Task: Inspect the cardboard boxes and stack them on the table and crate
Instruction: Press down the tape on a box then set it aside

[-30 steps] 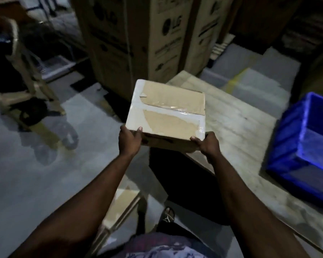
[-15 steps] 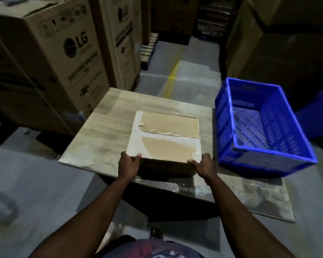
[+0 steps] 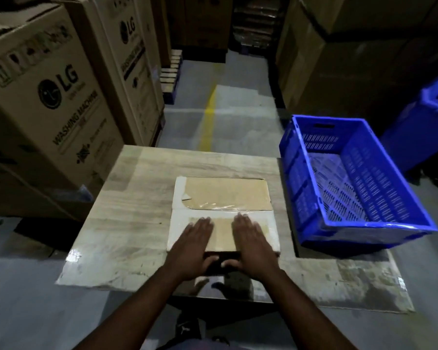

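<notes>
The taped cardboard box (image 3: 223,195) lies flat on the table (image 3: 137,198), close to its near edge. The left hand (image 3: 192,246) and right hand (image 3: 253,243) rest on its lid, fingers straight. The blue plastic crate (image 3: 299,188) stands just beside it at the table's right edge.

I see a dim warehouse: tall LG washing-machine cartons (image 3: 51,97) stand at ten o'clock and more big cartons (image 3: 364,59) at two. A yellow aisle line (image 3: 209,122) crosses the concrete floor (image 3: 240,117) at twelve, with a blue plastic crate (image 3: 352,185) at three.
</notes>
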The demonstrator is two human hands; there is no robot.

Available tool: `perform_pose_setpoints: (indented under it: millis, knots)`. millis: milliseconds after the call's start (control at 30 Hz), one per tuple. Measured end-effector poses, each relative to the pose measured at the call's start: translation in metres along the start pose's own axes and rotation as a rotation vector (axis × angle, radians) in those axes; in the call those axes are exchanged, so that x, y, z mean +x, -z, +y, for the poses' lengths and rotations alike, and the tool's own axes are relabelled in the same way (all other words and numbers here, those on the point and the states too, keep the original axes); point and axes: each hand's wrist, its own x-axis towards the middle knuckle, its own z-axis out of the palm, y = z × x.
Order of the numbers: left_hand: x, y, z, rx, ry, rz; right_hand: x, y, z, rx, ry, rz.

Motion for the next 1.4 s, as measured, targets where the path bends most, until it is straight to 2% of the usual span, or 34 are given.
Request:
perform_pose_setpoints:
  millis: [100, 267, 467, 533, 600, 700, 833, 967, 1067, 1167, 1400]
  knots:
    - [0.012, 0.001, -0.012, 0.075, -0.056, -0.153, 0.018, -0.009, -0.012, -0.116, 0.012, -0.014]
    - [0.016, -0.004, -0.019, 0.094, -0.068, -0.049, 0.025, -0.018, -0.017, -0.189, -0.034, 0.042]
    - [0.014, 0.003, -0.026, 0.029, -0.058, -0.161, 0.025, -0.015, -0.011, -0.129, -0.006, -0.031]
    - [0.01, 0.011, -0.037, 0.029, 0.004, -0.219, 0.021, -0.009, 0.005, -0.115, 0.025, -0.06]
    - [0.007, 0.019, -0.046, 0.066, 0.077, -0.252, 0.018, -0.002, 0.022, -0.126, -0.022, -0.095]
    - [0.007, 0.022, -0.046, 0.113, 0.089, -0.286, 0.016, -0.002, 0.028, -0.149, -0.076, -0.123]
    - [0.008, 0.02, -0.044, 0.125, 0.077, -0.274, 0.019, -0.009, 0.027, -0.129, -0.057, -0.078]
    - [0.005, 0.025, -0.046, 0.069, 0.053, -0.239, 0.016, 0.004, 0.039, -0.095, 0.015, -0.137]
    - [0.005, 0.029, -0.048, 0.017, 0.077, -0.196, 0.015, 0.012, 0.049, 0.02, -0.071, -0.025]
    - [0.018, 0.023, -0.049, -0.027, 0.201, -0.139, 0.02, 0.01, 0.059, 0.042, -0.162, 0.024]
    - [0.036, 0.013, -0.049, 0.033, 0.193, -0.135, 0.033, 0.009, 0.053, 0.028, -0.159, 0.051]
